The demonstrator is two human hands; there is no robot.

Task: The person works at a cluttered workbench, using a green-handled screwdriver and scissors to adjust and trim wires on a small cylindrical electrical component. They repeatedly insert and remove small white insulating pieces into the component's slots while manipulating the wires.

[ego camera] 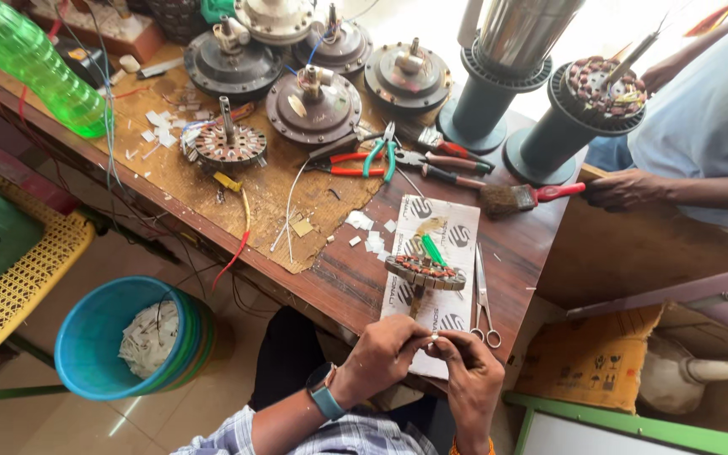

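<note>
My left hand (385,350) and my right hand (472,372) meet at the near edge of the wooden workbench (330,278). Their fingertips pinch a small pale piece (434,338) between them; what it is I cannot tell. Just beyond the hands a wound motor stator (425,272) lies on a printed white sheet (457,229), with a green stick (433,250) resting on top. A pair of scissors (483,299) lies on the bench to the right of the stator.
Several fan motor housings (313,105) and another stator (229,143) sit at the back with pliers (378,157) and a brush (520,196). A green bottle (31,63) stands far left. A blue bucket (128,337) sits on the floor. Another person's hand (625,190) works at the right.
</note>
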